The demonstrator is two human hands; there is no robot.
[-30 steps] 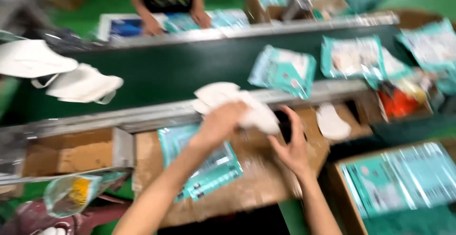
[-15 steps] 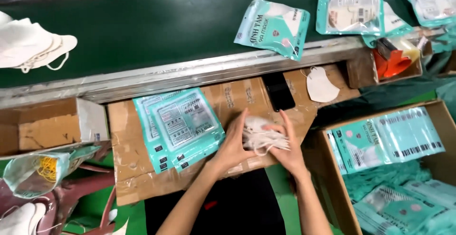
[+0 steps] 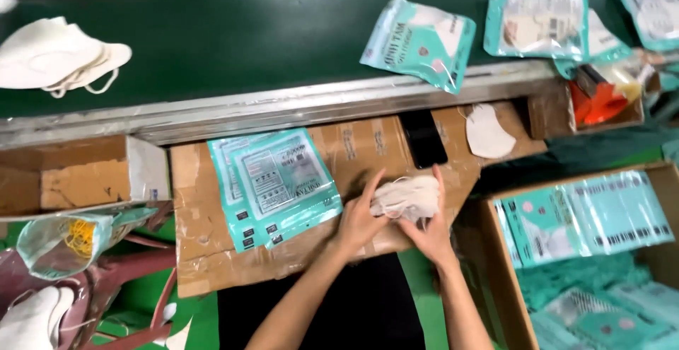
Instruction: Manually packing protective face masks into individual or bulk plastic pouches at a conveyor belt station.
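My left hand point(image 3: 357, 219): it is curled around the left side of a white face mask point(image 3: 407, 198), thumb and fingers pressing on it.
My right hand point(image 3: 430, 228): it is closed on the right side of the same mask, with one finger pointing up along its edge.
The mask: it is folded and held between both my hands, just above the right part of the cardboard surface point(image 3: 368, 145).
Teal packets point(image 3: 276, 184): a small pile of flat packets lies on the surface, just left of my left hand.
Black phone point(image 3: 423, 138): it lies near the back edge of the surface, just above the mask.
Loose mask point(image 3: 488, 132): one more white mask lies at the back right corner of the surface.
Green belt point(image 3: 233, 35): it runs behind the surface, with white masks point(image 3: 60, 56) at its left end and filled packets point(image 3: 421, 42) toward its right end.
Box on the right point(image 3: 590, 216): a cardboard box beside the surface holds more teal packets.
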